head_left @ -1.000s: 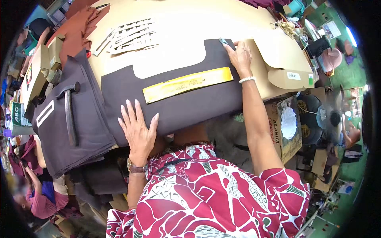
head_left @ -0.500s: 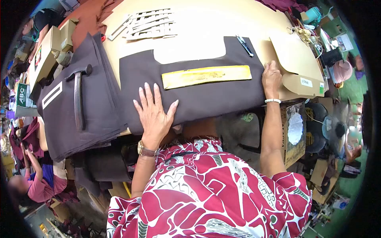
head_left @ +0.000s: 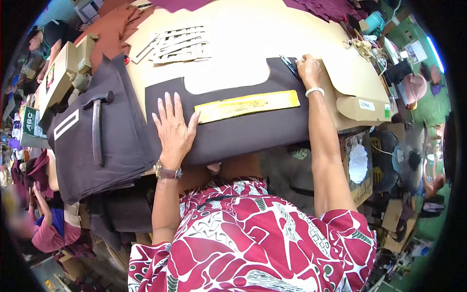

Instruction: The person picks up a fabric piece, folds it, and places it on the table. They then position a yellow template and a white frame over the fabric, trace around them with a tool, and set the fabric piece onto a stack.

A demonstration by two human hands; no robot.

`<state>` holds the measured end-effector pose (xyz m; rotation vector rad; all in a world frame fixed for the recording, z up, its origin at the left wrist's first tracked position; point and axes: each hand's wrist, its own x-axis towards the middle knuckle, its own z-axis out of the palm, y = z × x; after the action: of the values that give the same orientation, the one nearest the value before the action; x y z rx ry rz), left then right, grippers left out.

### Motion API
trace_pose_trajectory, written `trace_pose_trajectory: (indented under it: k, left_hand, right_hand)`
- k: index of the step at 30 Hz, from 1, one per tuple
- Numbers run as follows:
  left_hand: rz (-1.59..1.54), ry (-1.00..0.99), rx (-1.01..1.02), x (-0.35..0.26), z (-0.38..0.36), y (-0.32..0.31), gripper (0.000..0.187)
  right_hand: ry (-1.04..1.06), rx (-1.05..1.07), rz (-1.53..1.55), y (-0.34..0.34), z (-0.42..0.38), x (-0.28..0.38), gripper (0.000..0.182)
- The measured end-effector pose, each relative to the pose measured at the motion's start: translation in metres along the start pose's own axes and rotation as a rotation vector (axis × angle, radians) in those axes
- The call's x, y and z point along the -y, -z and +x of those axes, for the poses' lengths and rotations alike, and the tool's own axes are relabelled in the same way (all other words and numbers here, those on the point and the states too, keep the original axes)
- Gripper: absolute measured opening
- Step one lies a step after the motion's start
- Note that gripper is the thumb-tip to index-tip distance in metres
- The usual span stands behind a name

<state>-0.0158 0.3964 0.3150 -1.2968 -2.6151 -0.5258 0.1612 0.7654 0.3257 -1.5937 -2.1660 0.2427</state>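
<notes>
My left hand (head_left: 173, 129) lies flat with fingers spread on a dark cut cloth panel (head_left: 233, 141), which has a wide notch in its far edge. Across the panel rests a yellow, worn flat bar (head_left: 248, 105), just right of my left fingertips. At the panel's far right corner, my right hand (head_left: 310, 73) is closed with bent fingers over the cloth's edge; the fingertips are partly hidden. Beside those fingers lie small thread snips (head_left: 290, 66).
A hammer (head_left: 98, 129) and a white rectangular frame (head_left: 66, 124) lie on stacked dark cloth (head_left: 121, 141) at left. White slotted templates (head_left: 181, 45) lie farther back. A cardboard piece (head_left: 362, 104) sits at right. Another person (head_left: 53, 219) is at lower left.
My right hand has moved up along the panel's right edge to its far corner, near the snips. My left hand stays flat on the cloth. The view has shifted slightly.
</notes>
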Motion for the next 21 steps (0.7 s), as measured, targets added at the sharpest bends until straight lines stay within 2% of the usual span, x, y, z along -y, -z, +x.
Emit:
trace_pose_trajectory:
  k: [2,6,10,13,16,21]
  left_hand:
    - [0.038,0.042,0.028,0.009,0.004,-0.009,0.068]
    - [0.051,0.093,0.091,0.014,0.003,-0.015,0.067]
    - [0.051,0.102,0.083,0.014,0.002,-0.014,0.067]
    - [0.051,0.093,0.076,0.013,-0.001,-0.015,0.067]
    - [0.049,0.096,0.084,0.012,0.000,-0.010,0.067]
    - [0.049,0.085,0.096,0.018,-0.001,-0.006,0.068]
  right_hand:
    - [-0.046,0.088,0.009,-0.005,0.008,0.008,0.031]
    - [0.089,-0.016,-0.022,-0.010,0.003,0.005,0.028]
    - [0.095,-0.214,-0.082,-0.021,-0.005,0.006,0.030]
    - [-0.021,-0.069,0.005,-0.016,-0.002,0.016,0.031]
    - [-0.022,-0.004,0.012,-0.018,0.008,0.014,0.030]
    - [0.281,-0.216,0.073,-0.026,0.006,-0.001,0.030]
